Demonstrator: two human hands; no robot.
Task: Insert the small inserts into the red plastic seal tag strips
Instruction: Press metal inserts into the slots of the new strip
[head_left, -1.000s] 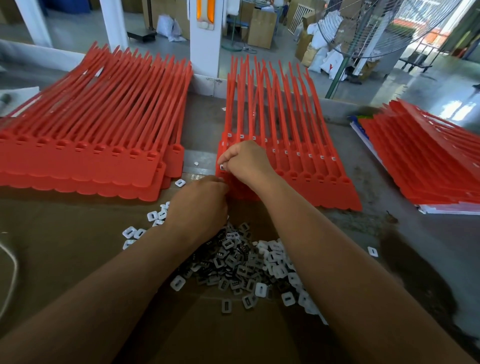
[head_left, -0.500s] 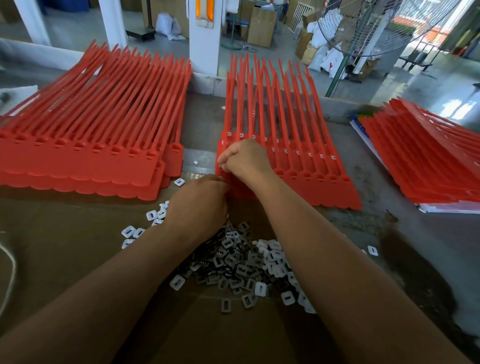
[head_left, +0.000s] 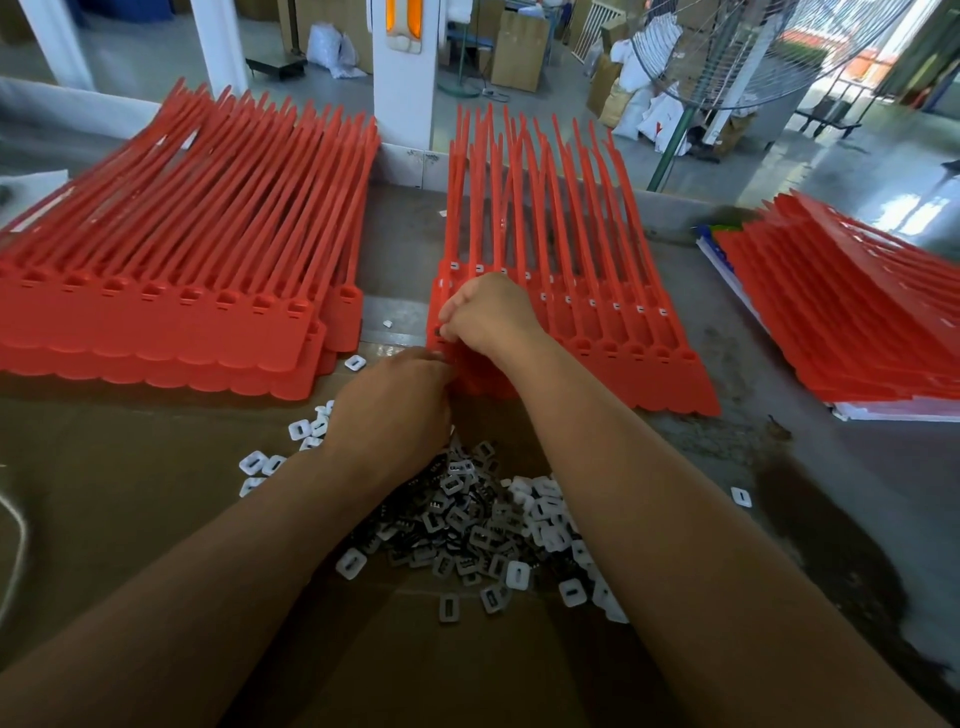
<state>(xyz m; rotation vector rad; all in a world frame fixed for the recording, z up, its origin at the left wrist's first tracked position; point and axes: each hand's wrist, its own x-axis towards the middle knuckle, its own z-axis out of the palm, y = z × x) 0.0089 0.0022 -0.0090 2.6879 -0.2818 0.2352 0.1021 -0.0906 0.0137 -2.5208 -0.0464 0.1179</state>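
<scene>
A sheet of joined red seal tag strips lies in the middle of the bench, several of its heads showing white inserts. My right hand sits curled over the sheet's near-left corner, fingertips pinched at a dark slot; an insert between them cannot be made out. My left hand is just below it, fingers curled downward and hidden, touching the sheet's near edge. A heap of small white and grey inserts lies on brown cardboard under my forearms.
A thick stack of red tag sheets lies on the left, another stack on the right. Loose inserts are scattered around. A white pillar and a large fan stand beyond the bench's far edge.
Both hands have stayed at the sheet's near-left corner; my right hand's fingers shifted only slightly.
</scene>
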